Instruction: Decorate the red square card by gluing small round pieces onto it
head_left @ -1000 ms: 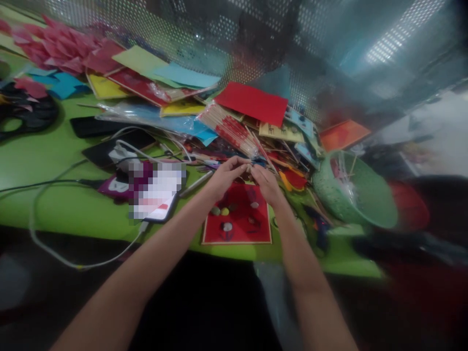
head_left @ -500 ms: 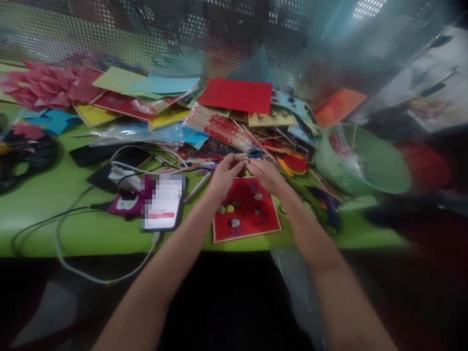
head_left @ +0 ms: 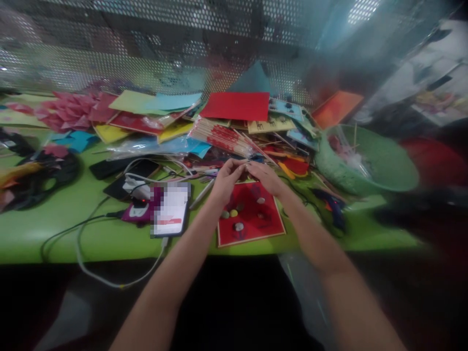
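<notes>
My left hand and my right hand meet at the fingertips above the far edge of a red square board with a pale rim. Their fingers are bent and pressed together; anything between them is too small or hidden to name. On the board lie several small round pieces, among them a yellow one and a whitish one. Dark marks show beside some of these pieces. My hands cover the board's far side.
A lit phone on a white cable lies left, beside a purple power strip. A dark glue gun and a green basin are at right. Behind are coloured papers, bundled sticks and pink paper petals.
The camera view has shifted, so the table appears slightly lower and further right. My hands stay together above the board, with the fingers slightly rearranged.
</notes>
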